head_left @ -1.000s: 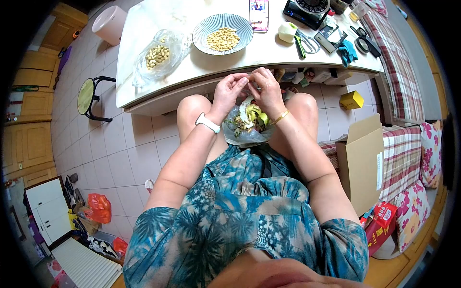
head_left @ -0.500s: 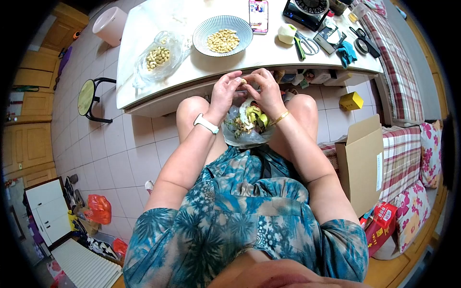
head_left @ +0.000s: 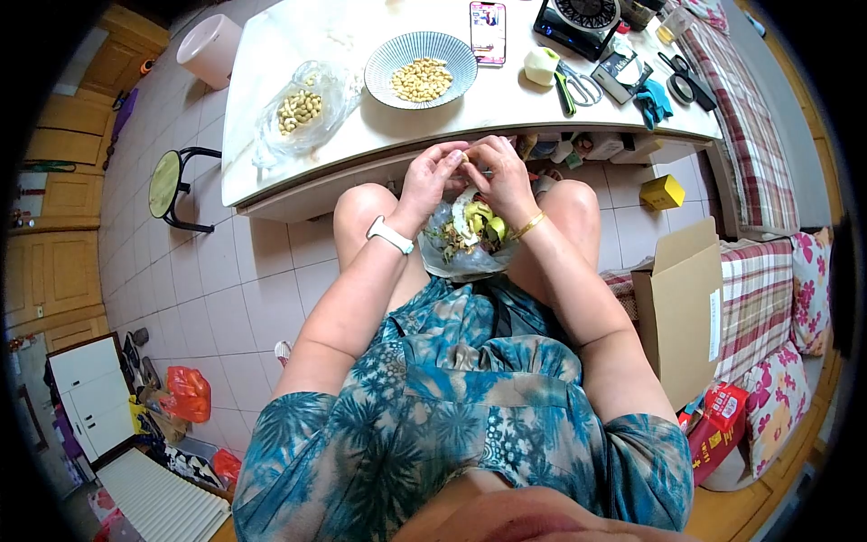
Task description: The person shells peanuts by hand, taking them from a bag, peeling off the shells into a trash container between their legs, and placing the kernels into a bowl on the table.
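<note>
My left hand (head_left: 428,183) and my right hand (head_left: 503,178) meet in front of the table edge, thumbs and fingers pinched together. Between the fingertips is a small pale nut (head_left: 465,157), mostly covered by them. Below, an open plastic bag (head_left: 449,265) sits between my knees with green peels (head_left: 488,226) and other scraps in it. On the table ahead, a striped bowl (head_left: 383,59) holds many pale yellow kernels (head_left: 422,80). Left of it lies a clear plastic bag (head_left: 327,88) with nuts (head_left: 299,110) inside.
Around the right of the table are a phone (head_left: 488,34), a pale peeled fruit (head_left: 541,66), scissors (head_left: 582,86), a blue cloth (head_left: 654,103) and a black fan-like device (head_left: 578,25). A stool (head_left: 166,185) stands left; a cardboard box (head_left: 679,316) is beside my right arm.
My fingers have shifted slightly around the nut, and the right fingertips have come closer to the left. The view has moved a little; the bowl and bags stay put.
</note>
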A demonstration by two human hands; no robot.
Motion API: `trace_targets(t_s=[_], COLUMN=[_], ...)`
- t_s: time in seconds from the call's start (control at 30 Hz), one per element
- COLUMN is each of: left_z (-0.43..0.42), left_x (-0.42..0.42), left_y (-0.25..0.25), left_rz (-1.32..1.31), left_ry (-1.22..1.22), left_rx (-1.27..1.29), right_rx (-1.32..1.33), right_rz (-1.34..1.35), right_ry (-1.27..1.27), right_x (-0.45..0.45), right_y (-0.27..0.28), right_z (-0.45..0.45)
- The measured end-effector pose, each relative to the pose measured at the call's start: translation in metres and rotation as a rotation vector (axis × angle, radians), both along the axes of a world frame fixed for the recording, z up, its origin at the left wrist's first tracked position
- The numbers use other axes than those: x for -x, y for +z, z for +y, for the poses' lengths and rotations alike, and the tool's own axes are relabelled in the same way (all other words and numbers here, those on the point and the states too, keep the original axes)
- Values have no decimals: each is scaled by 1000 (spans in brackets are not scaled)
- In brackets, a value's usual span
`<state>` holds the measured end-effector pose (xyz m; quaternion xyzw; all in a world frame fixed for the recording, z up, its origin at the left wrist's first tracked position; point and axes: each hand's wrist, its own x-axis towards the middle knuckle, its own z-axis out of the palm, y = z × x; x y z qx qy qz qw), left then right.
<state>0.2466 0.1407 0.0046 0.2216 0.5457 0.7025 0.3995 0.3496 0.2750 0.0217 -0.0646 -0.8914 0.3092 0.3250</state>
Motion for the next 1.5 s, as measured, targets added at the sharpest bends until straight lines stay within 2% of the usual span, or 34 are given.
trace_targets(t_s=[0.27, 0.43, 0.53, 0.73, 0.97, 1.03, 1.37, 1.5], left_z=[3, 6, 1, 3, 3, 5, 0, 0], left_x=[-5, -12, -9, -4, -4, -5, -7, -5], left_y=[-3, -5, 2, -11, -12, -13, -2, -5], left_rz=[-13, 310, 273, 213, 209, 287, 222, 305], left_ry=[8, 31, -14, -18, -32, 23, 37, -8], left_rx=[-23, -99, 35, -29, -35, -88, -63, -40], right_rx=[-101, -77, -17, -9, -115, -144, -94, -113], right_rz=[78, 64, 24, 33, 106, 113, 106, 136], right_ry=[52, 55, -7, -1, 30, 24, 48, 88], right_x=[-1, -1, -1, -1, 0, -1, -2, -2], right_y=[4, 2, 2, 2, 4, 6, 10, 9], right_z=[0, -2, -2, -2, -2, -2, -4, -3])
